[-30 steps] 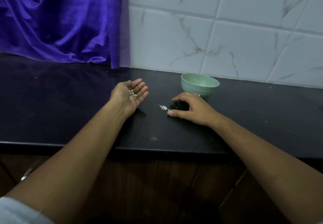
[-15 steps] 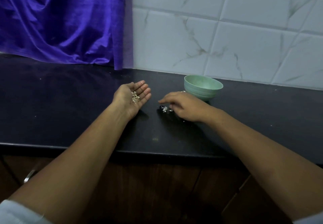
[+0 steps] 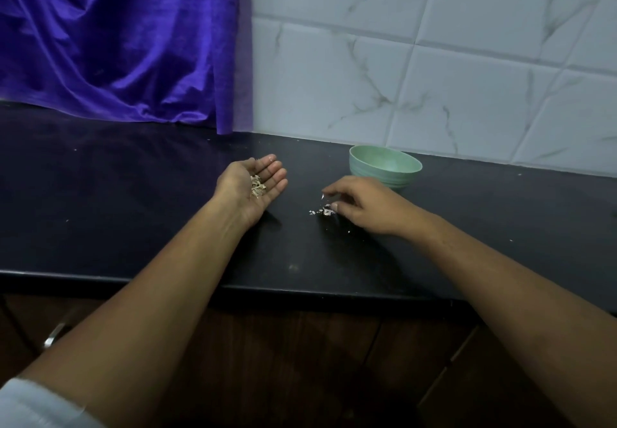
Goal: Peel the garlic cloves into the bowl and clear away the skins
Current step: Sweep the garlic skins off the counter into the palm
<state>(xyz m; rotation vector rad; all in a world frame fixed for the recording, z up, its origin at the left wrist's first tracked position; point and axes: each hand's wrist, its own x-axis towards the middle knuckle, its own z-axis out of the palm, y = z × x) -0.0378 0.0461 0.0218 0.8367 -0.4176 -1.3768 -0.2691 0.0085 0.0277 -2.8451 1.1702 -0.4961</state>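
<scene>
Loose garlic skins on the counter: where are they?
Head view: the loose skins lie on the counter, at the fingertips of the right hand, between the left hand and the green bowl.

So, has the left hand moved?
No. The left hand stays palm up with skins, same gap left of the bowl.

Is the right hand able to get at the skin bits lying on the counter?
Probably yes: the right hand is at the loose skins on the counter, close against them, nothing between. The bowl sits behind it.
</scene>
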